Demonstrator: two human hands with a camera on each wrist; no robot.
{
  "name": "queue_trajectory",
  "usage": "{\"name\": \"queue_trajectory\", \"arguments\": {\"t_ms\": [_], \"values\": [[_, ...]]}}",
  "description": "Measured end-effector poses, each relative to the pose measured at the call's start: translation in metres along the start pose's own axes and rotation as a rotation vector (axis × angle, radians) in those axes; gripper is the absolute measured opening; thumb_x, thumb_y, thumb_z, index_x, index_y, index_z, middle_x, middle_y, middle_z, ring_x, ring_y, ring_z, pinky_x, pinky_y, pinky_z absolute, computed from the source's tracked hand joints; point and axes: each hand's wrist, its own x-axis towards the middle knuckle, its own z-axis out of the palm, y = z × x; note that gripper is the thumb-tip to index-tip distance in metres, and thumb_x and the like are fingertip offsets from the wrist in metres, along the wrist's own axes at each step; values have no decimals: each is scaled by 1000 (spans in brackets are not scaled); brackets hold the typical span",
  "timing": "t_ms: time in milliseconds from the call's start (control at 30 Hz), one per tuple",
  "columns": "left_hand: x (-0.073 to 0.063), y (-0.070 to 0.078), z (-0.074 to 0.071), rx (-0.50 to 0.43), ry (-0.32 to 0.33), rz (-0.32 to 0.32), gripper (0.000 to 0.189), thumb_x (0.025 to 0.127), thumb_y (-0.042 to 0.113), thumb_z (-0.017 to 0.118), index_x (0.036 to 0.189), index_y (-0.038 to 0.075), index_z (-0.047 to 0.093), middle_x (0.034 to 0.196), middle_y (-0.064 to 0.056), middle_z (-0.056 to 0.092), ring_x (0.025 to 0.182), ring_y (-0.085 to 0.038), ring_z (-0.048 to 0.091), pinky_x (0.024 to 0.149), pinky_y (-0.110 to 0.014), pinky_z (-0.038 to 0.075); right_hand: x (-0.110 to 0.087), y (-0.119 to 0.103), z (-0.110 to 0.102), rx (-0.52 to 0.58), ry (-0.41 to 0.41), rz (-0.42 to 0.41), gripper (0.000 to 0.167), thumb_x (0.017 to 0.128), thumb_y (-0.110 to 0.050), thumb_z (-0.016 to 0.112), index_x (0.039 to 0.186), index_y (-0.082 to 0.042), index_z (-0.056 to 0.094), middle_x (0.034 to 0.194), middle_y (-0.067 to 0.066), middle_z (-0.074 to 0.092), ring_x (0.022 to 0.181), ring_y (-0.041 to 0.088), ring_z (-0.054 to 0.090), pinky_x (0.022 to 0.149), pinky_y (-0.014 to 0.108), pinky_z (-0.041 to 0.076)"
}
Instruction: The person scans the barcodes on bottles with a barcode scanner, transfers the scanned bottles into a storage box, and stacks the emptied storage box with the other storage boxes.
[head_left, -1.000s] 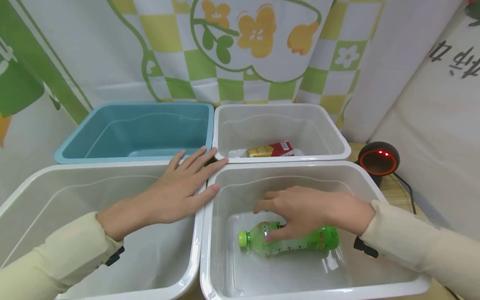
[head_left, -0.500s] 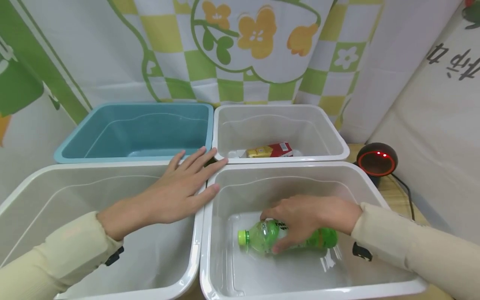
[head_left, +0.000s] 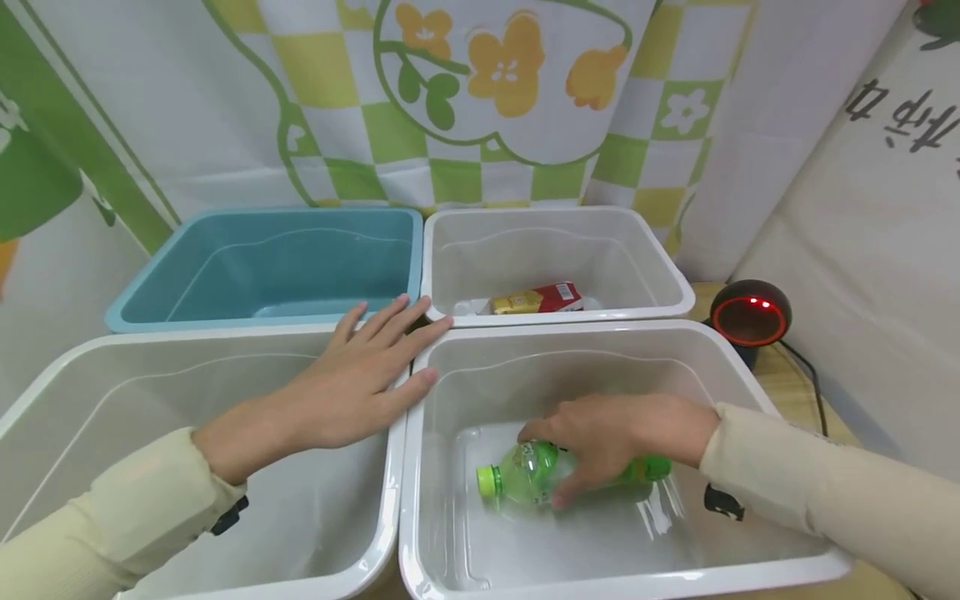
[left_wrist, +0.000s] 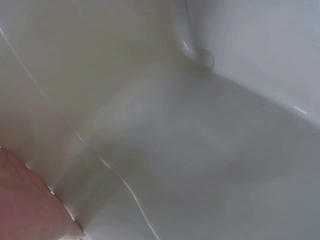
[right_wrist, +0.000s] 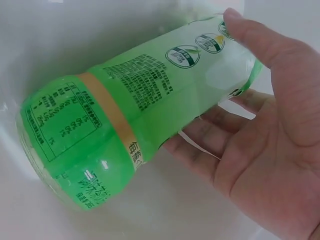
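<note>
On its side in the front right white bin lies a green plastic drink bottle, its light green cap to the left. My right hand grips it round the middle from above, covering much of its label. In the right wrist view, the thumb lies along one side of the bottle and the fingers reach under the other. My left hand lies flat, fingers spread, over the touching rims where the bins meet. Only a bit of the left hand shows in the left wrist view.
Behind stand a blue bin and a smaller white bin holding a red and gold carton. Another white bin is at front left. A black device with a red ring stands at right, its cable trailing over the wooden table.
My right hand has come down onto the bottle and closed round it. The bottle has turned a little within the grip. My left hand stays on the rims.
</note>
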Motion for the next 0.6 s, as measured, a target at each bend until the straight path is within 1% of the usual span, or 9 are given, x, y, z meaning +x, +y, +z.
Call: {"name": "queue_trajectory", "arguments": {"t_ms": [100, 167, 233, 367, 433, 500, 600], "values": [[0, 0, 0, -1, -2, 2, 60, 114, 52, 34, 170, 33, 23, 180, -5, 13, 168, -36, 6, 129, -72, -1, -5, -1, -8, 5, 42, -33, 75, 87, -50, 85, 151, -23, 56, 121, -7, 74, 107, 11, 69, 103, 40, 57], [0, 1, 0, 0, -1, 1, 60, 114, 52, 33, 170, 33, 23, 180, -5, 14, 168, -36, 6, 128, -72, -1, -10, -1, -14, 5, 93, -73, 74, 87, -47, 85, 151, -22, 56, 123, -5, 73, 107, 13, 69, 101, 40, 58], [0, 1, 0, -3, 1, 0, 60, 114, 51, 34, 170, 33, 24, 180, -5, 14, 168, -36, 7, 128, -72, -1, -16, -1, -20, 6, 153, -110, 73, 89, -45, 83, 153, -23, 55, 128, -3, 71, 112, 16, 69, 102, 43, 57], [0, 0, 1, -5, -1, -1, 60, 114, 50, 35, 170, 33, 24, 180, -5, 14, 168, -35, 7, 129, -72, -1, -30, 0, -28, 24, 253, -137, 73, 92, -48, 80, 156, -29, 51, 135, -3, 65, 118, 17, 66, 104, 45, 56], [1, 0, 2, -8, -1, 1, 60, 114, 50, 35, 170, 33, 24, 180, -5, 14, 168, -35, 7, 129, -71, -1, -38, 1, -32, 50, 314, -162, 73, 93, -49, 79, 158, -31, 49, 137, -6, 62, 119, 14, 65, 105, 44, 56], [1, 0, 2, -5, 2, 1, 59, 114, 50, 35, 170, 33, 24, 180, -5, 15, 168, -36, 7, 129, -71, -1, -45, 3, -37, 82, 392, -192, 74, 94, -49, 78, 159, -32, 47, 141, -9, 60, 124, 11, 62, 107, 44, 55], [1, 0, 1, 1, 11, 4, 59, 114, 50, 35, 170, 32, 25, 180, -5, 15, 168, -36, 8, 129, -72, 0, -57, 8, -46, 149, 508, -212, 74, 95, -48, 78, 159, -32, 46, 142, -11, 60, 120, 8, 62, 102, 39, 56]]}}
